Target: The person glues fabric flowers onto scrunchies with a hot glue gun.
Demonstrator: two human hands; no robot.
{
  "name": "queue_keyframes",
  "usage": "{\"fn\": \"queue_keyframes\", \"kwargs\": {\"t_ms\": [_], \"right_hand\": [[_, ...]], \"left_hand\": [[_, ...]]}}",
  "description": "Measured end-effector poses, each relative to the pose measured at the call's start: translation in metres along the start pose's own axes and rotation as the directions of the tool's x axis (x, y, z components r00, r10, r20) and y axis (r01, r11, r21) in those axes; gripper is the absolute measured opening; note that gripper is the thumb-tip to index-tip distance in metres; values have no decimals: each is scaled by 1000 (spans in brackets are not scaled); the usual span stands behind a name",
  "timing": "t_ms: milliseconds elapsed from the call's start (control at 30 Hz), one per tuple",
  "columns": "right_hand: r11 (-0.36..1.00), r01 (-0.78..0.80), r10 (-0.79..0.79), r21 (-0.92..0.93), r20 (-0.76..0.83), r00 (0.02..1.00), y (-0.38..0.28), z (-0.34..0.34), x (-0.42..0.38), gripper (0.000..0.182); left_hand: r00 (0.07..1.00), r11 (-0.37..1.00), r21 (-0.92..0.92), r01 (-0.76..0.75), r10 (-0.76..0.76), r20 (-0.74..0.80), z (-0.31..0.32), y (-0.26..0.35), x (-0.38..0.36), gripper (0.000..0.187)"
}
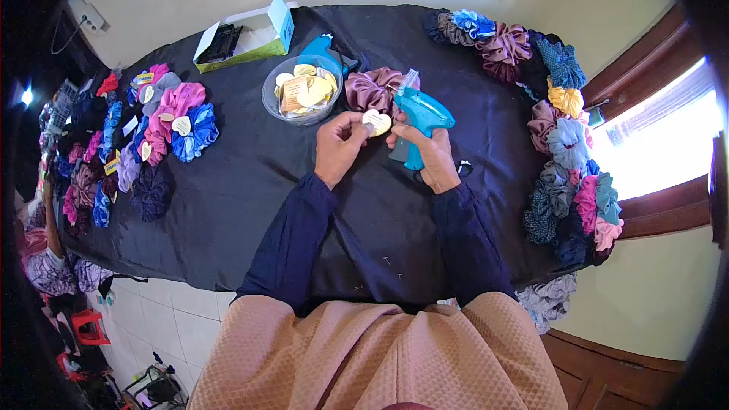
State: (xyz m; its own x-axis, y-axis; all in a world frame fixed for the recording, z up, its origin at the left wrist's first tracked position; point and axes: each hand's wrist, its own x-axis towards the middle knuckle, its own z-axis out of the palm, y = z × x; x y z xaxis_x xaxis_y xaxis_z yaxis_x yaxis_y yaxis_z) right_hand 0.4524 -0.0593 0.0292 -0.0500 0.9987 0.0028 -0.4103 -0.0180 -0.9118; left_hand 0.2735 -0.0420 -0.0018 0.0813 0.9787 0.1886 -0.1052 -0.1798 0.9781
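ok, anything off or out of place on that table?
Little stands out. A few scrunchies hang off the table's right corner rather than lying on it, and small white fasteners lie loose on the cloth near the person. The right hand holds the tagging gun, the left hand a heart tag.

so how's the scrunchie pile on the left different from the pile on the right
The left scrunchies carry pale tags, while the right scrunchies show none that I can see. The left scrunchies lie spread in rows, mostly pink, blue and purple; the right scrunchies are bunched in a curved line along the table's edge and include a yellow one. Both piles lie on the same black cloth.
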Motion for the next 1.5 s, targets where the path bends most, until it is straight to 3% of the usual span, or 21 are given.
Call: {"fn": "queue_keyframes", "kwargs": {"t_ms": [167, 233, 333, 900, 1067, 1300, 1367, 1500], "right_hand": [[997, -79, 79, 18, 13, 997, -7, 2, -3, 25], [988, -143, 147, -54, 76, 986, -10, 3, -5, 25], [990, -110, 125, -91, 186, 975, -10, 2, -6, 27], [992, -98, 111, -86, 169, 979, -9, 4, -7, 22], [992, -94, 109, -89, 176, 978, -9, 5, -7, 21], [991, -125, 130, -43, 139, 982, -11, -1, -5, 25], [987, -156, 157, -21, 86, 984, -12, -4, -4, 28], [986, -164, 164, -8, 45, 985, -15, -9, -2, 28]], "left_hand": [[986, 998, -57, 33, -42, -160, -2, 8, 1, 17], [984, 997, -72, 22, -34, -175, -1, 8, 0, 17], [978, 997, -73, -15, -1, -209, 3, 9, 0, 16], [956, 993, 36, -108, 114, -270, 6, 7, -3, 17], [970, 973, 151, -174, 195, -142, 6, 6, -4, 18], [963, 953, 235, -194, 231, -142, 9, 17, -7, 17], [919, 871, 401, -283, 365, -146, 6, 19, -5, 18], [882, 804, 494, -331, 450, -143, 4, 13, -2, 20]]}}
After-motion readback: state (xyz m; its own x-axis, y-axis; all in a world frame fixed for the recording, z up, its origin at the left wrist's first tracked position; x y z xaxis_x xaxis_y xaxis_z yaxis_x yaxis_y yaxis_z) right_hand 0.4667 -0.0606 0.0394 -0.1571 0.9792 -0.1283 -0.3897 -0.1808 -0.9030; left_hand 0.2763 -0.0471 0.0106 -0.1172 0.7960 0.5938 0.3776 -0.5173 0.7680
